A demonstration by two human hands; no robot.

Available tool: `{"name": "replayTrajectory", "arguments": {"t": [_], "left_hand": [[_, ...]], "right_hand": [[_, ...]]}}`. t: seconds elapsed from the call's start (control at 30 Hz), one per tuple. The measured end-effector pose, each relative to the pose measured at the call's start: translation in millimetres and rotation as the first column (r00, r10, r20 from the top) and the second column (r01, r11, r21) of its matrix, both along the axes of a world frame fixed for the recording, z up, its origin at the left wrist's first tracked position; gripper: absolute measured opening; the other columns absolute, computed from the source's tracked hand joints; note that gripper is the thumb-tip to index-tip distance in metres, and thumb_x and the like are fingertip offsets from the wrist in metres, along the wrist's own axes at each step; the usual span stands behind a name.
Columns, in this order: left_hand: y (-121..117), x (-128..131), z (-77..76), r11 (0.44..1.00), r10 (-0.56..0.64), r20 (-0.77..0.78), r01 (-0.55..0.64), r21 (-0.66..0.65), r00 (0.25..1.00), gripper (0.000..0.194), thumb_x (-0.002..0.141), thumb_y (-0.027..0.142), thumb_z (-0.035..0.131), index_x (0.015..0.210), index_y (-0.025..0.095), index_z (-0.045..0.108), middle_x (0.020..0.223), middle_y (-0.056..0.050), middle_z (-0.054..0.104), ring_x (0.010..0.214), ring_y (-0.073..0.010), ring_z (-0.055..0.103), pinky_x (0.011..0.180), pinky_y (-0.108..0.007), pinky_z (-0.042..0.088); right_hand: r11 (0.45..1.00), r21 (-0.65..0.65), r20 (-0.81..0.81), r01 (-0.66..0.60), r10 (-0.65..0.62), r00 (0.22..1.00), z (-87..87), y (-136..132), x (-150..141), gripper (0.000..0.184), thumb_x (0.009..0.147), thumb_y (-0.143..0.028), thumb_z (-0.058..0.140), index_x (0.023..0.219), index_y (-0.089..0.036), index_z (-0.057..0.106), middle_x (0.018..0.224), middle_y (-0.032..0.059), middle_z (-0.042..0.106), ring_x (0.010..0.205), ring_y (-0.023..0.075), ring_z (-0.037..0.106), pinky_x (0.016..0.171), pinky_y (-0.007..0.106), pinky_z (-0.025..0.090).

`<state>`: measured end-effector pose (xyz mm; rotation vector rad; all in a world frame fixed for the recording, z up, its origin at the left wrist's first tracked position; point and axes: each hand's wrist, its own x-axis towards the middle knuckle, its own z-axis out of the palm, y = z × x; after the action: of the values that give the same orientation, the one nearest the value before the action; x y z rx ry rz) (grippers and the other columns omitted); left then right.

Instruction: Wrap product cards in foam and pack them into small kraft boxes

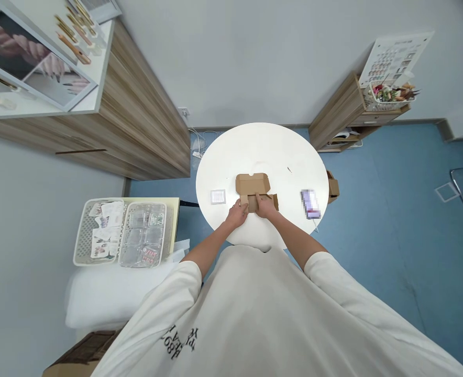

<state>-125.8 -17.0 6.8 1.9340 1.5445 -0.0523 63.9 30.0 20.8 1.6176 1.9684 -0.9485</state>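
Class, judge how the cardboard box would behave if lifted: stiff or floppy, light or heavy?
The box is probably light, being thin cardboard. Its lid, standing open, would likely flap at the fold, while the creased panels should stay fairly stiff.

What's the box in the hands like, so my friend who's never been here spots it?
Find the round white table. Near its front edge, the left hand and right hand hold a cardboard box with its lid open. It's brown, while the flat thing on its left is pale and the blurry thing on its right is purple.
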Motion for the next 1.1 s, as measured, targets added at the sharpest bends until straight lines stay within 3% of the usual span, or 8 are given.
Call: {"name": "replayTrajectory", "arguments": {"t": [0.23,0.43,0.63,0.83,1.1], "left_hand": [[10,4,6.5,0.996,-0.075,-0.161,0.065,-0.067,0.984,0.052,0.097,0.031,0.048,0.149,0.031,0.045,0.133,-0.015,0.050,0.120,-0.0320,0.054,0.099,-0.044,0.043],[12,7,1.0,0.985,-0.167,-0.248,0.152,-0.080,0.954,0.035,0.099,0.034,0.046,0.123,0.020,0.065,0.126,-0.018,0.055,0.123,-0.0346,0.048,0.102,-0.048,0.037],[6,10,-2.6,0.990,-0.137,-0.261,0.143,0.001,0.956,0.036,0.097,0.028,0.045,0.125,0.014,0.063,0.125,-0.021,0.055,0.124,-0.0353,0.044,0.102,-0.048,0.033],[7,14,-5.3,0.990,-0.137,-0.264,0.142,-0.002,0.955,0.040,0.093,0.022,0.046,0.128,0.009,0.061,0.125,-0.025,0.055,0.124,-0.0379,0.043,0.103,-0.051,0.031],[7,11,-2.5,0.998,-0.055,-0.217,0.061,0.023,0.975,0.047,0.092,0.025,0.053,0.138,0.015,0.049,0.135,-0.023,0.050,0.124,-0.0376,0.046,0.101,-0.051,0.037]], "right_hand": [[1.000,-0.009,-0.010,0.010,-0.010,1.000,-1.1,0,0,0.105,0.093,-0.035,0.058,0.161,-0.015,-0.019,0.143,0.0229,0.052,0.119,0.0326,0.056,0.094,0.039,0.045],[1.000,-0.003,-0.001,-0.001,0.001,1.000,-5.2,-2,2,0.108,0.091,-0.035,0.061,0.161,-0.016,-0.019,0.145,0.0222,0.050,0.122,0.0316,0.055,0.092,0.037,0.046],[1.000,0.001,-0.011,-0.005,0.005,1.000,-5.7,-3,2,0.107,0.091,-0.035,0.061,0.162,-0.015,-0.017,0.146,0.0223,0.050,0.125,0.0320,0.054,0.092,0.036,0.046],[1.000,0.004,-0.008,0.002,-0.002,1.000,-4.8,-2,2,0.106,0.091,-0.035,0.061,0.163,-0.017,-0.015,0.147,0.0210,0.050,0.127,0.0334,0.052,0.095,0.038,0.044],[1.000,0.016,-0.007,0.004,-0.004,1.000,-2.8,-4,2,0.103,0.091,-0.034,0.060,0.164,-0.016,-0.011,0.144,0.0208,0.053,0.130,0.0347,0.050,0.095,0.038,0.045]]}}
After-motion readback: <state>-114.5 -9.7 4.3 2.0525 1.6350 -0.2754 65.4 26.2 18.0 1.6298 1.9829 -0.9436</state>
